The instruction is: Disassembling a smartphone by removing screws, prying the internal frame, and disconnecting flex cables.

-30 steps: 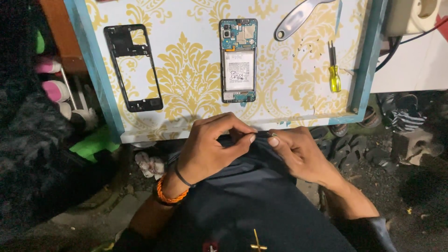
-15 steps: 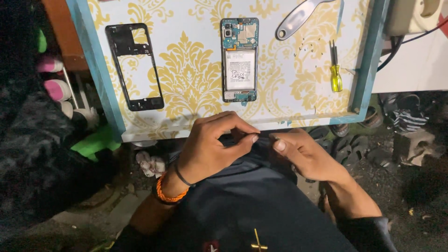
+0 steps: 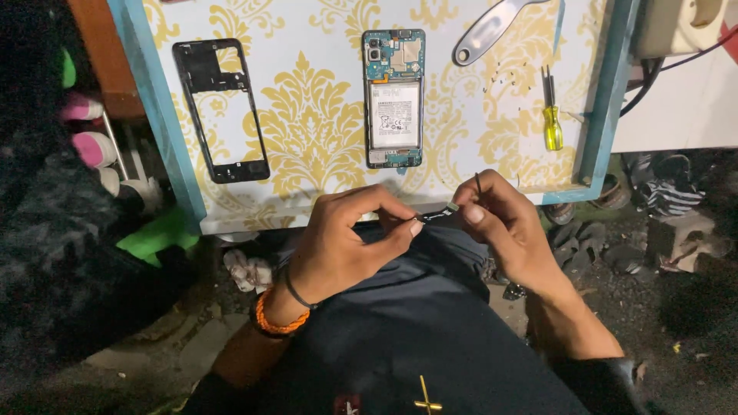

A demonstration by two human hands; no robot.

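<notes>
From above, the left hand (image 3: 346, 238) and right hand (image 3: 500, 223) pinched the two ends of a small dark strip, perhaps a flex cable (image 3: 436, 216), over the person's lap just below the patterned tray (image 3: 607, 115). On the tray lay an opened phone (image 3: 393, 98), a black phone frame (image 3: 219, 110), a yellow-handled screwdriver (image 3: 551, 123) and a metal opening tool (image 3: 488, 31).

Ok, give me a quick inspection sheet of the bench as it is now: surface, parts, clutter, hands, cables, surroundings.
Surface: patterned board with blue rim.
Job's things: small dark part pinched between both hands; opened phone and black phone frame flat on the board, apart.
Clutter: yellow screwdriver, metal opening tool, loose screws.
Hands: left hand and right hand meet below the board's near edge.
Cables: black cables beside the board.
Surroundings: dim ground, sandals.
</notes>
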